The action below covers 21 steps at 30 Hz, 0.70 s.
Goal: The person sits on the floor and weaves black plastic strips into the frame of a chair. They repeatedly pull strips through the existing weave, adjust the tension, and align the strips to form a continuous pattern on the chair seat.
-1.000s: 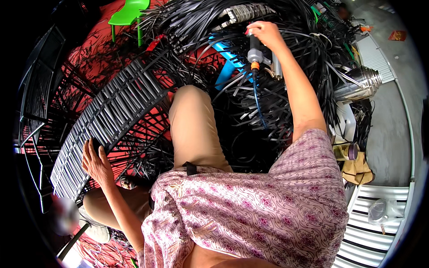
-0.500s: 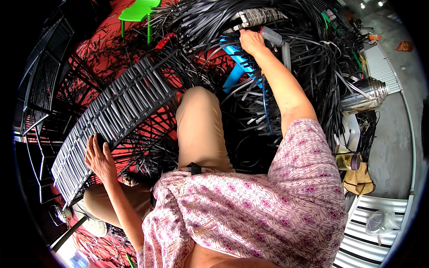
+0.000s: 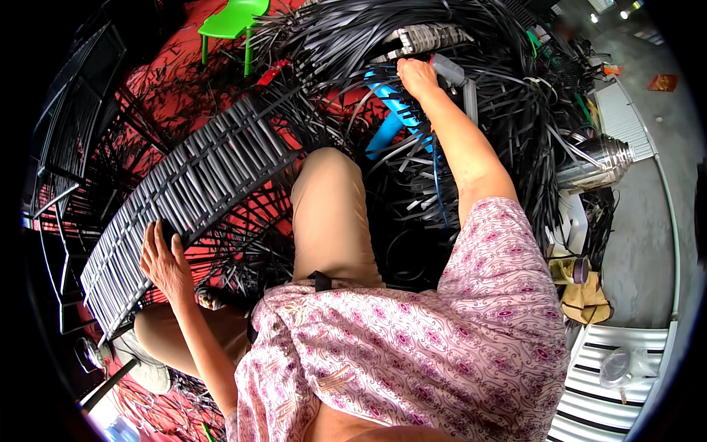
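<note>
My left hand (image 3: pixel 168 264) lies with fingers stretched out on the near edge of a long woven panel (image 3: pixel 188 188) of grey and black strips. The panel slants across the left side, with dark bars beneath it. Far ahead, my right arm is stretched out to a big heap of loose black flat strips (image 3: pixel 508 132). My right hand (image 3: pixel 417 76) is closed there, above a blue plastic piece (image 3: pixel 387 132). Its fingers are partly hidden, so whatever they grip cannot be made out. Just right of it is a grey rounded object (image 3: pixel 448 68); a pale bundle (image 3: pixel 434 37) lies beyond.
A green chair (image 3: pixel 230 22) stands on the red floor (image 3: pixel 173 70), among strip scraps. Dark metal frames (image 3: pixel 62 177) stand at the left. To the right are a shiny metal container (image 3: pixel 600 163), a jar (image 3: pixel 567 270), a tan bag (image 3: pixel 587 298) and a white slatted surface (image 3: pixel 611 368).
The whole view has shifted slightly, with the far things a little lower. My left hand stays on the panel, and my right hand remains at the strips.
</note>
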Available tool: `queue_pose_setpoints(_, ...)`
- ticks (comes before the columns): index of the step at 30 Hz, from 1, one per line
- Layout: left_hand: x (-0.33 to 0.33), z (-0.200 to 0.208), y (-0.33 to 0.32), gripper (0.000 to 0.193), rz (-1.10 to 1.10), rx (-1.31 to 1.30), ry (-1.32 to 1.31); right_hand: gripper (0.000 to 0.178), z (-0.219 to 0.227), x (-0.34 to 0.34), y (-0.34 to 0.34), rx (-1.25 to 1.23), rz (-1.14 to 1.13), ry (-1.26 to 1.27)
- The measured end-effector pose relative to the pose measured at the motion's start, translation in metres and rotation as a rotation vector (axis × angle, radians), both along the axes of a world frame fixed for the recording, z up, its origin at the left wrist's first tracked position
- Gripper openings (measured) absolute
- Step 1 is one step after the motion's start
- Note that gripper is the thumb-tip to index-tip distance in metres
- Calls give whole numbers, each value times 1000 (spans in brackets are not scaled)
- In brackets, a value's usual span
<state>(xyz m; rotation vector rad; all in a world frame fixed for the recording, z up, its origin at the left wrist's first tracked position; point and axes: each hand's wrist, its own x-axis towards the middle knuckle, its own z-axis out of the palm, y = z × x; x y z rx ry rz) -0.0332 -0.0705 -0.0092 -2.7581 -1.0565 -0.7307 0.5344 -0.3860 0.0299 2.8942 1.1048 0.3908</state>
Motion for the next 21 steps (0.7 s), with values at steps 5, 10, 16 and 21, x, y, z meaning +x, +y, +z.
queue_pose_setpoints(5, 1, 4, -1, 48, -1, -18, 11, 16, 0, -4, -5, 242, 45, 36)
queue_pose_setpoints(10, -1, 2, 0, 48, 7, -18, 9, 18, 9, -18, -6, 295, 64, 122)
queue_pose_setpoints(16, 1, 2, 0, 50, 19, -25, 20, 23, 8, -9, -13, 880, 8, 528)
queue_pose_setpoints(21, 0, 2, 0, 51, 25, -7, 25, 21, 6, 3, -28, 613, 164, 470)
